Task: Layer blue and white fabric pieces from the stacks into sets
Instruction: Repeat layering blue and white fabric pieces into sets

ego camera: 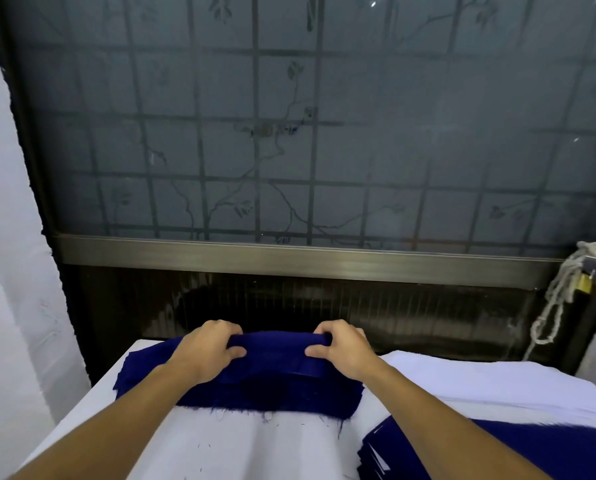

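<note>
Blue cloth (272,386) lies spread on our white table (220,445). Our left hand (208,351) and right hand (341,349) grip its far edge, fingers curled over and thumbs pinching, probably to tug it flat and square. We keep the white stack (462,379) and blue stack (410,452) close at our right for easy reach.

Left hand (210,351) and right hand (341,351) gripping blue fabric piece (272,382) on white table (220,445).

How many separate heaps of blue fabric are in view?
2. One blue heap lies at centre, held by the left hand and right hand; one blue stack sits lower right, partly out of frame.
</note>
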